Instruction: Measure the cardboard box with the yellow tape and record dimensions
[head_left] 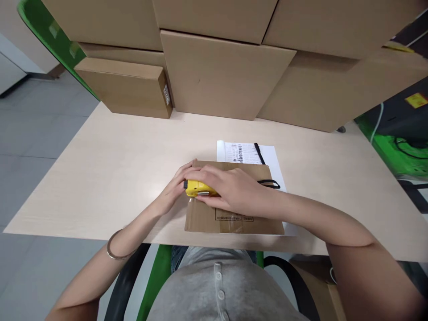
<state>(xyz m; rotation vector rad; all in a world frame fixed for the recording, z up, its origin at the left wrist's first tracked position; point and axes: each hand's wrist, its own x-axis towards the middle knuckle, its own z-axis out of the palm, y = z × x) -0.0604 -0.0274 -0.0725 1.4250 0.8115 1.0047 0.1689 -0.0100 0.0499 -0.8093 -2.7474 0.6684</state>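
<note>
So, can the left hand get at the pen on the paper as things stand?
Probably, but awkwardly: the pen lies beyond the box, and the right hand with the yellow tool sits between it and the left hand.

Grey top (217,285) with a row of small round buttons (218,269) down the front at bottom centre, strip of blue jeans (179,256) showing just above it, thin metal bangle (115,249) on the forearm at lower left, both forearms bare down to left hand (174,189) and right hand (234,189).
</note>
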